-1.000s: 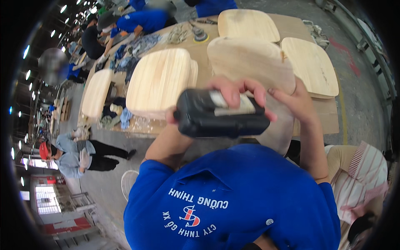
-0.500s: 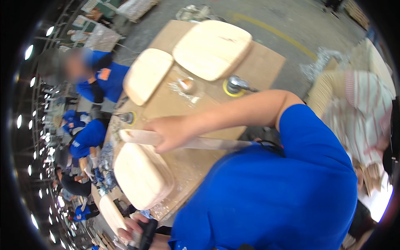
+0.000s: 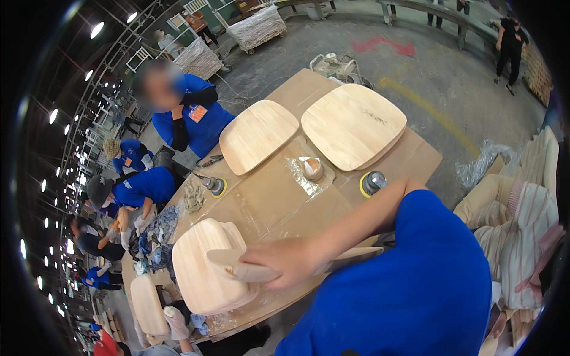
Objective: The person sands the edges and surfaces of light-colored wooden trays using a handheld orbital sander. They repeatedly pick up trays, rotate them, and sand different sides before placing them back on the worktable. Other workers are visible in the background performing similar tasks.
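**Edge-on panel in a single-handed grip, close by a stack**

A wooden panel (image 3: pixel 228 265) is held nearly edge-on at the lower centre of the frame, between the wearer's blue shirt (image 3: pixel 392 285) and a stack of panels (image 3: pixel 199 267); the right hand (image 3: pixel 288 261) is clamped on it, fingers wrapped over the edge; with only that hand seen on it, the panel could twist or slip if its weight lies far from the grip; its outer end overlaps the stack in this view, so a dip might scuff the top face or push the pile askew; a swing of the forearm (image 3: pixel 350 225) could catch the sander (image 3: pixel 373 183) just beside it, right of centre, or tip the container (image 3: pixel 310 169) farther in on the desk (image 3: pixel 279 207); a shove to the stack might reach the co-worker's gloved hand (image 3: pixel 176 323) at lower left.

The left hand is out of view, so its state cannot be told; much of the panel is hidden behind the right hand and arm; whether it touches the stack or the shirt is unclear; the stack's count is hard to make out; the co-worker is cut off by the lower edge.
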The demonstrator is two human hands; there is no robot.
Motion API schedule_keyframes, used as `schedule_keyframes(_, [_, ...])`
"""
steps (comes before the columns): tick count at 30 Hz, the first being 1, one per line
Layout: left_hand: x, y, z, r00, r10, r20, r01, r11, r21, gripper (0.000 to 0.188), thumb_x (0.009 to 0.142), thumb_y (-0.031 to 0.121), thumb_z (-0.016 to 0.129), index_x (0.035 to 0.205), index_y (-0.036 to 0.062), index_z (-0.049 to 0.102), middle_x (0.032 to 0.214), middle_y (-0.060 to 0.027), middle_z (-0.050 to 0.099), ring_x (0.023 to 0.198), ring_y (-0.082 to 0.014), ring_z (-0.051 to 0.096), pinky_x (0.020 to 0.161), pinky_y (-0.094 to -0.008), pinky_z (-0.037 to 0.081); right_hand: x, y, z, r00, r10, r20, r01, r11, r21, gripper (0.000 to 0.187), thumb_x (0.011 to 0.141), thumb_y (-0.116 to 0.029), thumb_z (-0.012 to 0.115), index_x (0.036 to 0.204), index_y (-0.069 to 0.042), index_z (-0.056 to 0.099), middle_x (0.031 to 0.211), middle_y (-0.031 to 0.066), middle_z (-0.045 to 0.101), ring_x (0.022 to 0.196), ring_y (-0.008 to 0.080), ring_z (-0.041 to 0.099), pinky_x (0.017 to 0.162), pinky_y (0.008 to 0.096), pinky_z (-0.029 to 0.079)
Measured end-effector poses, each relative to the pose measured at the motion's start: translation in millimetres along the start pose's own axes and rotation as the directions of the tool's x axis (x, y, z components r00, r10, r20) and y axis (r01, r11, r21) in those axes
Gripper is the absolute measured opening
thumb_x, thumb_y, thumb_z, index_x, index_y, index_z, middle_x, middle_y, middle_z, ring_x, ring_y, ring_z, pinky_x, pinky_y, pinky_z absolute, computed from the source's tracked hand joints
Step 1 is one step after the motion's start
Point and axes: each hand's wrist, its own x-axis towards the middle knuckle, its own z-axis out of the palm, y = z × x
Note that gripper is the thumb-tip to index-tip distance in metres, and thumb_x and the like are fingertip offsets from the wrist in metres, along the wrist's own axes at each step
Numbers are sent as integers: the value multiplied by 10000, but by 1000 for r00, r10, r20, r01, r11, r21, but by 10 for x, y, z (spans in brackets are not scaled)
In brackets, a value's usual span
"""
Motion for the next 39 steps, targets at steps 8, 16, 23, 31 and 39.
schedule_keyframes(8, [44, -127, 272, 991, 45, 124, -24, 986, -168, 338, 849, 231, 723, 1139, 156, 565, 1112, -216, 527, 960, -373, 577, 772, -480, 494, 104, -11, 249, 982, -179, 67, 181, 983, -31, 690, 728, -162, 670, 1318, 50, 384, 1247, 212, 452, 1193, 365, 472, 983, 418, 417])
schedule_keyframes(16, [72, -34, 244, 976, -214, 31, 200, 949, 244, 271, 867, 260, 676, 1046, 79, 585, 1035, -210, 587, 924, -365, 611, 780, -490, 503, 195, -17, 159, 986, -110, 124, 105, 993, 46, 705, 724, -140, 659, 1340, 63, 384, 1285, 215, 452, 1194, 368, 477, 1003, 403, 408])
schedule_keyframes(23, [30, 170, 243, 922, -386, 19, 312, 772, 554, 289, 883, 286, 635, 966, 11, 602, 968, -204, 640, 891, -357, 640, 788, -498, 511, 327, 2, 72, 988, -112, 104, 107, 993, 58, 685, 732, -158, 649, 1326, 76, 402, 1266, 226, 475, 1181, 364, 493, 1005, 392, 407])
schedule_keyframes(31, [144, 11, 151, 934, -247, 259, 262, 965, -24, 193, 877, 211, 671, 959, 45, 614, 939, -201, 614, 844, -360, 626, 714, -446, 515, 397, 62, 128, 983, -156, 100, 154, 988, 26, 688, 726, -167, 655, 1317, 79, 405, 1251, 226, 481, 1169, 363, 499, 989, 390, 414])
schedule_keyframes(39, [82, -135, 288, 982, -137, -132, 167, 951, 260, 334, 906, 322, 636, 994, -1, 632, 962, -253, 644, 863, -377, 641, 690, -462, 506, 382, 45, 154, 983, -142, 119, 139, 990, 31, 699, 730, -170, 656, 1329, 75, 390, 1266, 218, 469, 1189, 357, 481, 998, 388, 406])
